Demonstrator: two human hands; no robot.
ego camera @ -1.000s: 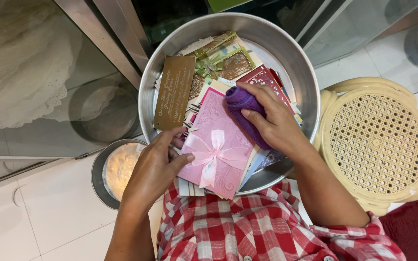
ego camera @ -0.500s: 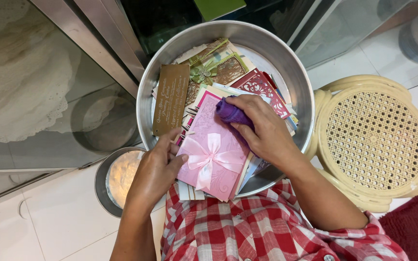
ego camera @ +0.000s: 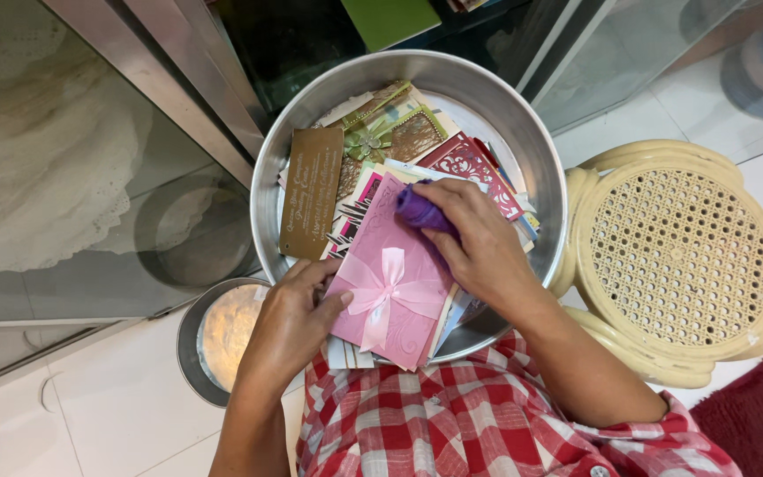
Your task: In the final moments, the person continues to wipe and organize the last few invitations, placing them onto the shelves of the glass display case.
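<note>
From the head view, looking straight down, my left hand [ego camera: 289, 322] sits at lower centre of the frame, thumb lying on the near left edge of the pink card [ego camera: 390, 278] with the other fingers tucked beneath it, so the card is pinched between them. The card itself rests slanted on top of the pile in the middle of the frame, its satin bow [ego camera: 381, 287] facing up

My right hand [ego camera: 483, 247] is just right of centre, fingers curled down and clamped on the purple cloth [ego camera: 421, 210], which presses against the card's upper right corner. To do this wipe well I judge I should use light pressure and short strokes running away from the bow, so the ribbon doesn't snag or crease, and hold my left thumb firm so the card doesn't slide off the heap

Under the card lie more cards: a brown one [ego camera: 311, 203] at the left, a green and gold one [ego camera: 390, 128] at the top, a red lace-pattern one [ego camera: 470, 168] to the right, all inside the round metal basin [ego camera: 527, 141]. A cream cane stool [ego camera: 682, 256] stands at the right of the frame, and a smaller metal bowl [ego camera: 192, 349] at lower left, partly behind my forearm. My red checked shirt [ego camera: 452, 424] fills the bottom edge
</note>
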